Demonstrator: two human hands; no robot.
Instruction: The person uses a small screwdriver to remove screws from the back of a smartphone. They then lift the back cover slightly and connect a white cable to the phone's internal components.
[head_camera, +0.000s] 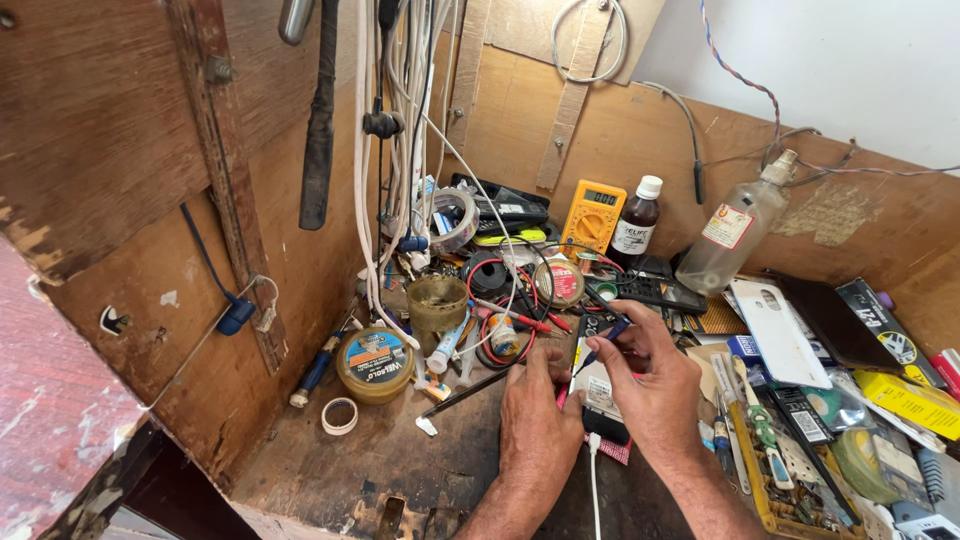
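— Wood everywhere: a scuffed wooden bench (380, 460) boxed in by plywood walls. What are the hands on?

— Both sit over a small opened device (600, 395), a phone by the look of it, lying flat near the bench's front edge. The left hand (537, 415) rests palm down on its left side, fingers curled and pressing on it; whether anything is pinched under them I cannot tell.

— And the other one?

— The right hand (655, 385) arches over the device from the right, thumb and forefinger closed narrowly on a thin blue-handled tool (603, 345) whose tip points down at the device. A white cable (594, 480) plugs into the device's near end.

— What lies about?

— Just left, a round yellow tin (374, 362) and a small roll of white tape (339, 416). Behind, a tangle of red and black leads (510, 310), a yellow multimeter (592, 216), a dark brown bottle (636, 222) and a clear plastic bottle (738, 235) lying tilted. To the right, a white phone back cover (778, 330).
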